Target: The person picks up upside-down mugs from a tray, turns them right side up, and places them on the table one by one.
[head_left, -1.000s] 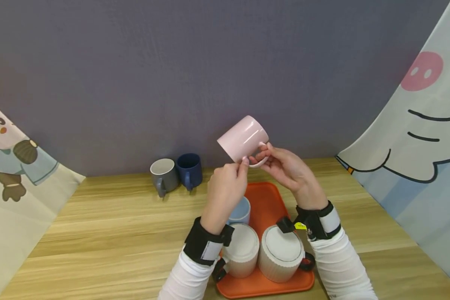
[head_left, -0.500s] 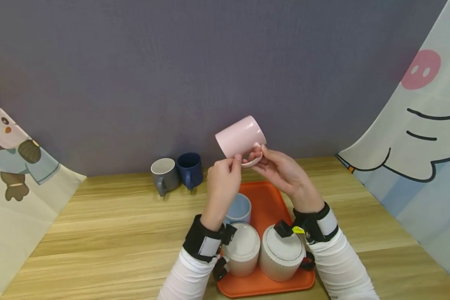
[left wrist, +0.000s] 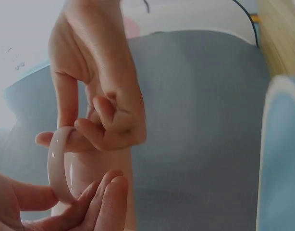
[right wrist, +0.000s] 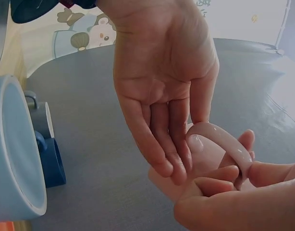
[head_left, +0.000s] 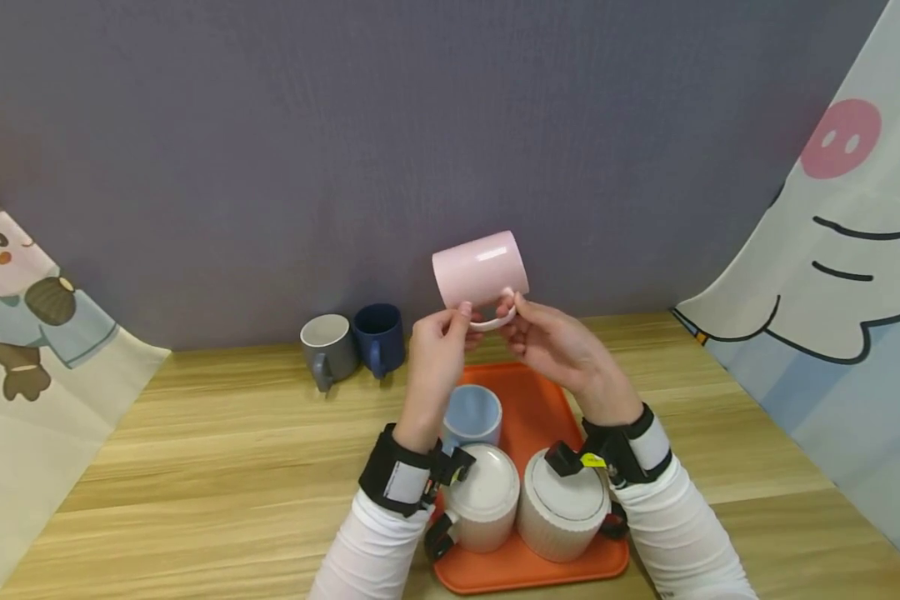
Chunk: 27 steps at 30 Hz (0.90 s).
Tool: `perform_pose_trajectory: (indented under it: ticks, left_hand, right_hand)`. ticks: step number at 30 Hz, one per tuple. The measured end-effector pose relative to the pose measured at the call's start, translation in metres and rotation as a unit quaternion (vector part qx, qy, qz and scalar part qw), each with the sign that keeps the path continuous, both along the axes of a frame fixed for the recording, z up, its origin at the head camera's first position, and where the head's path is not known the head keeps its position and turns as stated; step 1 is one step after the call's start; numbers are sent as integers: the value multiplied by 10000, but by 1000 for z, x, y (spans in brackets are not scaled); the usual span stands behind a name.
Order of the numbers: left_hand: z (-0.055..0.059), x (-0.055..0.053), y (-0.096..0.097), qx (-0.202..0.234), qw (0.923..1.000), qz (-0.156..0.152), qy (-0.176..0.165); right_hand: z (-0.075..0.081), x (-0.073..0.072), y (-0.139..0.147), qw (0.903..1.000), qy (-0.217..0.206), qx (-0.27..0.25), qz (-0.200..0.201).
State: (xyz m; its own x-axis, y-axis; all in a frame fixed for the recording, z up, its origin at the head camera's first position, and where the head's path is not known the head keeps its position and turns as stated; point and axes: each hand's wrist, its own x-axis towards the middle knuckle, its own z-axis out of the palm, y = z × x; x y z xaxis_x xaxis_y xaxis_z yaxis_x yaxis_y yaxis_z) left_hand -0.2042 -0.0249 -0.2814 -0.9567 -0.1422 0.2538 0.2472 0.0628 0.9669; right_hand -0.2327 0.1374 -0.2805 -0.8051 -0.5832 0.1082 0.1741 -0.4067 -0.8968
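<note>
Both hands hold a glossy pink mug [head_left: 482, 271] in the air before the grey backdrop, lying almost on its side with its handle downward. My left hand [head_left: 437, 354] pinches the left end of the handle [left wrist: 56, 163] between thumb and fingers. At the handle's other end, my right hand [head_left: 570, 358] pinches with thumb and index, its remaining fingers bent near the mug. The right wrist view shows both hands meeting at the handle loop. Below them, a light blue mug [head_left: 472, 412] stands on an orange tray [head_left: 525, 583]. The pink mug's opening is out of sight.
Two pale ribbed vessels, one on the left [head_left: 483, 496] and one on the right [head_left: 564, 508], sit bottom-up on the tray under my wrists. A grey mug [head_left: 330, 354] and a navy mug [head_left: 381, 342] stand side by side at the table's back edge, against the backdrop.
The pink mug has turned closer to horizontal. Both hands have shifted slightly left with it, and the right hand's fingers have partly drawn out of the handle loop.
</note>
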Motion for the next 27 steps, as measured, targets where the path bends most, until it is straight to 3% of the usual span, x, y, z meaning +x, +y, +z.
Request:
perform_pose_trajectory:
  ticks: [3, 5, 7, 10, 13, 17, 21, 27]
  left_hand:
    - [0, -1, 0, 754, 9967, -288, -59]
    - [1, -2, -1, 1376, 9892, -486, -152]
    - [1, -3, -2, 1973, 9777, -671, -261]
    - [1, -2, -4, 2789, 9546, -956, -424]
    - [0, -2, -6, 3315, 9336, -1251, -526]
    - [0, -2, -6, 3732, 9141, -1456, -623]
    - [0, -3, -4, 3894, 9087, -1405, -535]
    - [2, -2, 0, 3795, 9173, -1196, -154]
  right_hand:
    - [1, 1, -1, 9999, -126, 3, -7]
    - [1, 1, -2, 9998, -202, -6, 49]
    - [1, 1, -3, 9995, -274, -73, 165]
    - [-1, -1, -4, 9982, -417, -217, 364]
    - [-2, -2, -5, 9967, -533, -353, 508]
    - [-5, -4, -6, 9953, -629, -454, 581]
    - [-6, -6, -6, 9930, -735, -603, 697]
    - [-6, -7, -5, 9847, -1002, -968, 1048]
